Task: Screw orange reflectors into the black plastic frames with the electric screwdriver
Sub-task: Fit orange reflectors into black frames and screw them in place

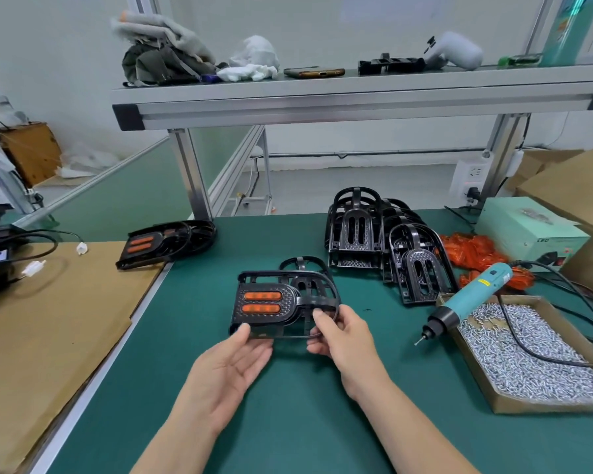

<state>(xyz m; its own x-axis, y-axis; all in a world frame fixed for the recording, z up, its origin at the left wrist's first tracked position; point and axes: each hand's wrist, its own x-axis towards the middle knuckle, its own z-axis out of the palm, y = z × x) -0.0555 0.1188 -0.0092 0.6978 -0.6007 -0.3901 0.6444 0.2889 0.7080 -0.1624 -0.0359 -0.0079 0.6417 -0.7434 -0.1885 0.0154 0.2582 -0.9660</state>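
The black frame (290, 299) with orange reflectors (262, 296) is pinched mid-picture, lengthwise left-right, by left hand (230, 367) and right hand (346, 340); the electric screwdriver (473, 295) is laid rightward, nearer the right hand.

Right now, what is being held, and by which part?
The black frame with orange reflectors: left hand pinches its near left edge, right hand grips its curved bars.

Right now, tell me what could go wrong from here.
The black frame is only pinched at its near side by the left hand and right hand; it may slip. The electric screwdriver leans on the screw box rim, cord across the screws; grabbing it could scatter them.
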